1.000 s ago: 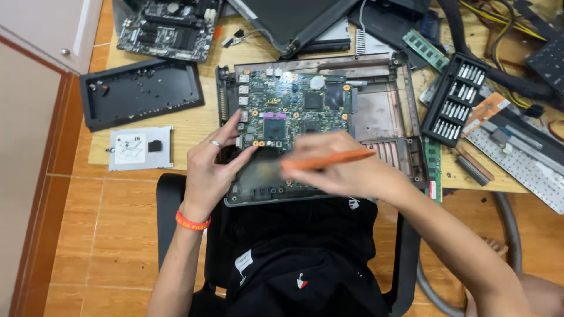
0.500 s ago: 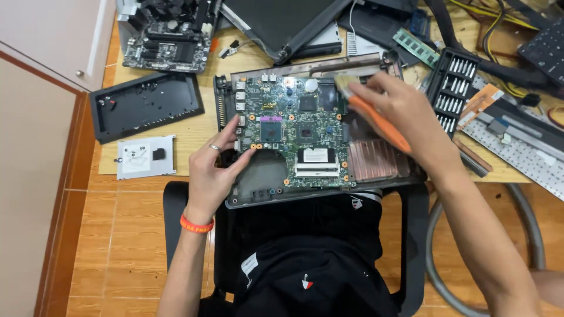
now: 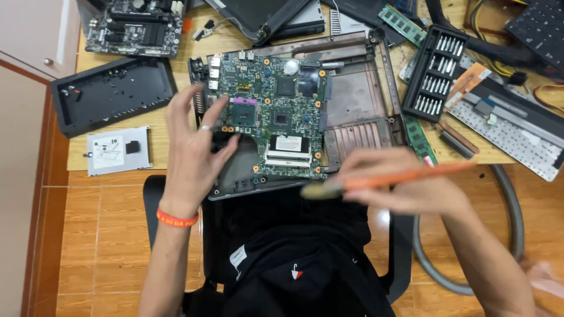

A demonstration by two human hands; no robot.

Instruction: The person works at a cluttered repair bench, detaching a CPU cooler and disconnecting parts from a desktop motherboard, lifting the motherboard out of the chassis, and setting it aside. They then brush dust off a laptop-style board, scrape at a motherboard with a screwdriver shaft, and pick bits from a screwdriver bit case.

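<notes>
Orange-handled brush [image 3: 388, 181] pinched in right hand [image 3: 405, 185], bristles toward the left hand, just off the near edge of green motherboard [image 3: 276, 117]. Left hand [image 3: 194, 149] spread, fingertips on board's left side. Board sits in laptop base [image 3: 358, 111]; bit case [image 3: 433, 73] beyond

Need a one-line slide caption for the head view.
Left hand steadies a green laptop motherboard while right hand holds an orange-handled brush.

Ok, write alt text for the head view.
A person's left hand steadies a green laptop motherboard in its open case on a wooden table, while the right hand holds an orange-handled brush near the board's front edge. A screwdriver bit set and a keyboard lie to the right.
</notes>
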